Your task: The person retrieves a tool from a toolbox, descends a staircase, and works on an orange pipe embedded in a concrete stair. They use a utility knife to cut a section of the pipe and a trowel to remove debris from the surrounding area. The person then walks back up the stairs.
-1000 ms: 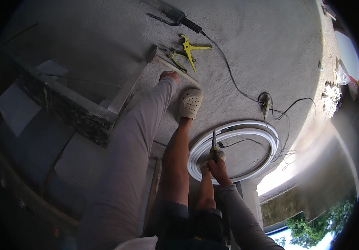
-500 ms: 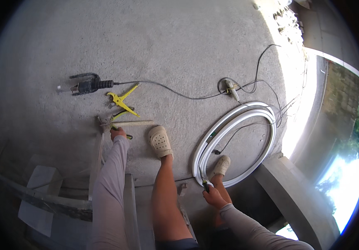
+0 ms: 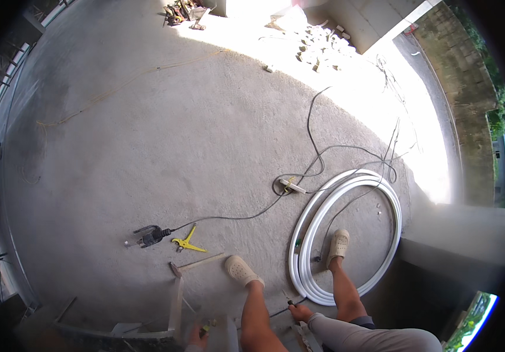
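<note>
Near the lower edge, my left hand [image 3: 195,337] is closed round yellow-green-handled pliers [image 3: 208,326]; they are small and partly blurred. My right hand [image 3: 301,312], beside the white coil, grips a screwdriver [image 3: 291,303] with a dark and green handle, its thin shaft pointing away from me. On the concrete floor ahead of my left hand lie a hammer [image 3: 202,262] with a wooden handle and a yellow pipe cutter [image 3: 189,241] with its arms spread. The coil of white pipe [image 3: 397,208] lies at the right, with my right foot inside its ring.
A black corded tool [image 3: 155,236] lies beyond the pipe cutter, its cable running to a white socket block [image 3: 292,186]. Pale rubble [image 3: 321,50] and a pile of tools [image 3: 183,12] lie far off. A concrete ledge [image 3: 458,234] borders the right side.
My view has tilted up, showing more far floor. My left hand has drawn back from beside the hammer toward me, taking the pliers along. The right hand still holds the screwdriver.
</note>
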`<action>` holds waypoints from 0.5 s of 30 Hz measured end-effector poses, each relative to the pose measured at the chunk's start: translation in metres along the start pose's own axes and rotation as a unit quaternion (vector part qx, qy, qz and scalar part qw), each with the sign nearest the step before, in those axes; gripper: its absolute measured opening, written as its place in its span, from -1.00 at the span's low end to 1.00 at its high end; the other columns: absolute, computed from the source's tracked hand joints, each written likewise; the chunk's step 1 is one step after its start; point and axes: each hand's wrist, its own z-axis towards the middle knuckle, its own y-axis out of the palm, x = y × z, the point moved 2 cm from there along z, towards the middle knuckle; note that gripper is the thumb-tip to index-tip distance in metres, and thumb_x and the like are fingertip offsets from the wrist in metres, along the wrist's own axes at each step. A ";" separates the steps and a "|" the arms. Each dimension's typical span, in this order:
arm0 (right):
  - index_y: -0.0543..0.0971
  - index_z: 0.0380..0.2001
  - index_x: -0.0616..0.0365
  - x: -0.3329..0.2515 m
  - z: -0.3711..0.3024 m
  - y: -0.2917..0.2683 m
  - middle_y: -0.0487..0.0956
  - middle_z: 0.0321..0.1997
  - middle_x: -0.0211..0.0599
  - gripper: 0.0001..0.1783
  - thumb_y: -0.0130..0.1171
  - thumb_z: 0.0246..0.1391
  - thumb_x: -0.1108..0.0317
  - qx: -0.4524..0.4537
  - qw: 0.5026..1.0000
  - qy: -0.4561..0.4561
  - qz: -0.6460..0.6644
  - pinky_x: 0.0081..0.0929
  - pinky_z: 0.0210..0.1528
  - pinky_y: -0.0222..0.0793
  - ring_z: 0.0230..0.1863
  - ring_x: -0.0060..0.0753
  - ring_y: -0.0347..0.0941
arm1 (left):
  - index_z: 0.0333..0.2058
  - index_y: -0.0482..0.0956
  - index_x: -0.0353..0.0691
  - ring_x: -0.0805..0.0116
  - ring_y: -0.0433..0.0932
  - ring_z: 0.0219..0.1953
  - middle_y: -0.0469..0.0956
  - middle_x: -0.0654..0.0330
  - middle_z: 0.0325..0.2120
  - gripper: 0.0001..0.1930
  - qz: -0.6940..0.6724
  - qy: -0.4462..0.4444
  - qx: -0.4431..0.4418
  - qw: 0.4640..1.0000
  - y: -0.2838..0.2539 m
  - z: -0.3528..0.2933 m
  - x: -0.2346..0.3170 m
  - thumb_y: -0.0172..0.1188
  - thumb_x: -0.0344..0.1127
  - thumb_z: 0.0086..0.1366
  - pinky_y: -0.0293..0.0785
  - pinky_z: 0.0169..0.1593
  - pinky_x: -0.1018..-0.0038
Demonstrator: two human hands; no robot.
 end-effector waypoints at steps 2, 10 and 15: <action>0.64 -0.19 0.45 -0.009 0.010 -0.015 0.68 -0.28 0.13 -0.27 -0.06 0.22 -0.16 -0.043 0.999 0.015 -0.027 -0.13 -0.06 0.48 -0.23 0.02 0.66 | 0.10 0.47 -0.26 0.28 0.62 -0.18 0.60 0.06 -0.17 -0.57 0.029 0.000 -0.038 0.999 -0.016 -0.038 0.025 0.27 -0.27 0.30 0.53 -0.08 0.35; 0.67 -0.28 0.39 -0.018 0.075 -0.103 0.69 -0.37 0.02 -0.33 0.02 0.21 -0.15 -0.029 0.996 -0.005 -0.082 -0.19 -0.20 0.57 -0.36 -0.09 0.67 | 0.22 0.49 -0.10 0.26 0.55 0.08 0.59 0.06 -0.01 -0.51 -0.314 -0.372 -0.143 0.862 -0.012 -0.126 0.198 0.26 -0.27 0.32 0.55 -0.02 0.38; 0.64 -0.27 0.47 -0.187 0.122 -0.288 0.65 -0.28 0.22 -0.35 0.03 0.21 -0.08 0.173 0.941 -0.213 -0.199 -0.12 -0.17 0.55 -0.27 -0.01 0.67 | -0.09 0.59 -0.26 0.30 0.62 -0.10 0.60 0.10 -0.24 -0.75 -0.331 -0.134 -0.141 0.923 0.056 -0.078 0.134 0.24 -0.27 0.32 0.48 -0.08 0.43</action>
